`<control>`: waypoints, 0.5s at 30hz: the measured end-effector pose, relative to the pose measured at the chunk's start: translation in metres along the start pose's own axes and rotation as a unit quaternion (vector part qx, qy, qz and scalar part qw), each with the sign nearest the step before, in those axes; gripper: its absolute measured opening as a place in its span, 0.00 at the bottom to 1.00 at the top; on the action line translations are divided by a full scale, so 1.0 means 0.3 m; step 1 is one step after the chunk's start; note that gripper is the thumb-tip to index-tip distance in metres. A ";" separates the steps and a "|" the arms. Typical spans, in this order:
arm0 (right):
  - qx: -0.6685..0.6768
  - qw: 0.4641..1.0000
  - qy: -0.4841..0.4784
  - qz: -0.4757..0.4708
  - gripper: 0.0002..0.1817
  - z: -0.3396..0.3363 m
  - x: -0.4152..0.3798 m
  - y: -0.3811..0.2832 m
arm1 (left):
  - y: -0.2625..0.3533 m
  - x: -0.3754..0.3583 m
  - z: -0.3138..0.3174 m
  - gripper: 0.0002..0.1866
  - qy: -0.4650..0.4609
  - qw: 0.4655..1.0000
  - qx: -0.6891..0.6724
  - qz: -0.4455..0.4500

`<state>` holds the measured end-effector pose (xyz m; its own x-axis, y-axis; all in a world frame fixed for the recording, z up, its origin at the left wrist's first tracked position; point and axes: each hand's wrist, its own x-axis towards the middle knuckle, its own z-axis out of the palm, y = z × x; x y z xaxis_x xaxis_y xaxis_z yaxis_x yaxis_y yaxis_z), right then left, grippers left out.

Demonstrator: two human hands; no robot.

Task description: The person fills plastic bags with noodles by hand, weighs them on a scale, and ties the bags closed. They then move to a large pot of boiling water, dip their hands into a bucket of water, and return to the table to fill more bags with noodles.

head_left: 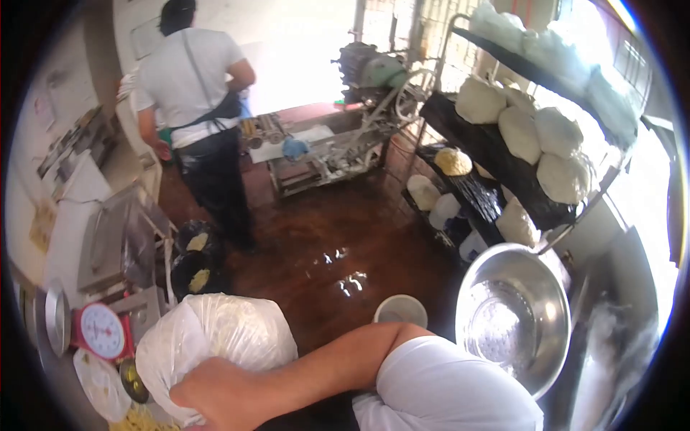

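My right hand (219, 395) reaches across the lower left from a white sleeve. Its fingers are closed on a bulging clear plastic bag (223, 327) with pale contents that I cannot make out. Close to the bag on the left stands a red dial scale (102, 330) with a white face. Below the scale lies a whitish plastic piece (99, 384), beside a small dark container (134, 381). Yellow, noodle-like strands (144, 420) lie at the bottom edge, near the hand. My left hand is out of sight.
A person (190, 86) in a dark apron stands with their back to me, near a machine (323, 154). A steel basin (560, 323) is at right, below a rack (467, 118) of filled bags. A white bucket (400, 300) stands on the wet brown floor (316, 237).
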<state>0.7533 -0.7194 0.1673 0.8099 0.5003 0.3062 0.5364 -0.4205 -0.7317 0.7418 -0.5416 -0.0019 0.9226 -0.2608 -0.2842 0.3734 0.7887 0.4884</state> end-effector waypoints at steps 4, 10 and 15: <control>0.038 0.991 0.098 0.083 0.20 -0.109 0.013 0.212 | -0.051 0.232 0.080 0.52 -0.018 0.999 0.005 -0.050; -0.023 0.966 0.182 0.183 0.25 -0.295 0.055 0.482 | -0.116 0.615 0.188 0.54 -0.075 0.983 -0.008 -0.166; 0.103 0.904 0.255 0.328 0.27 -0.562 -0.040 0.655 | -0.186 0.887 0.289 0.55 -0.234 0.902 0.101 -0.347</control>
<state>0.8891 -0.9355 0.1224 0.9700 -0.2409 -0.0316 -0.1112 -0.3245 -0.9393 0.9749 -0.7033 -0.0333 0.3812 -0.8970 -0.2237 0.8438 0.2388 0.4807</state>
